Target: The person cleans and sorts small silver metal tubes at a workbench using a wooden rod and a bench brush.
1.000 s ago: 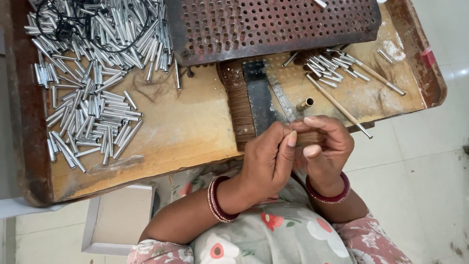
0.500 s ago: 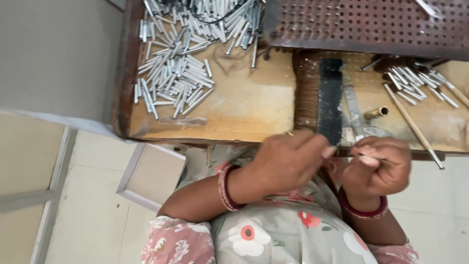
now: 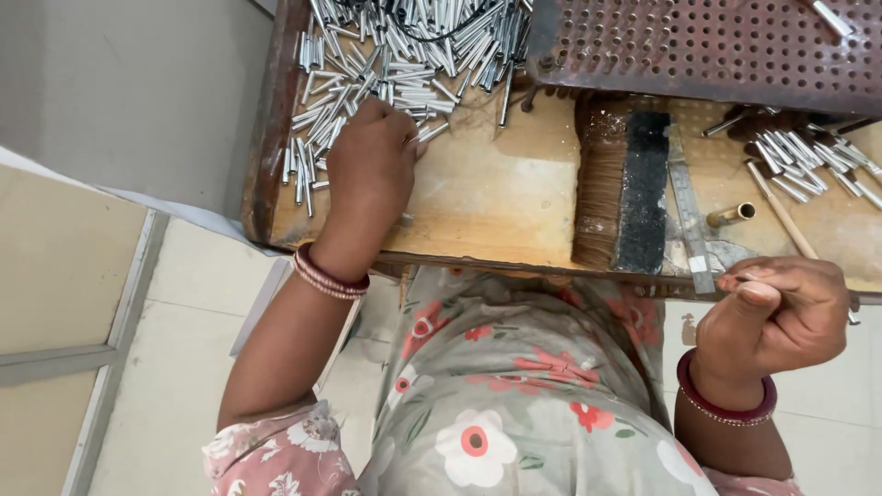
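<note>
My left hand [image 3: 372, 161] rests palm down on a heap of short silver metal tubes [image 3: 395, 55] at the left of a worn wooden work board [image 3: 501, 197]. Its fingers are curled over the tubes; whether it holds one I cannot tell. My right hand [image 3: 781, 312] sits closed at the board's near edge on the right, pinching a thin metal piece between thumb and forefinger. A smaller group of silver tubes [image 3: 808, 156] lies above the right hand.
A rusty perforated metal plate [image 3: 698, 46] covers the back right. A bristle brush with a black back [image 3: 620, 188], a steel ruler [image 3: 687, 207], a brass tube [image 3: 732, 215] and a thin wooden stick [image 3: 781, 209] lie mid-board. Tiled floor lies on the left.
My left hand has left my right hand and reached out left onto the heap of tubes. The view has shifted left. My right hand stays closed near the board's edge.
</note>
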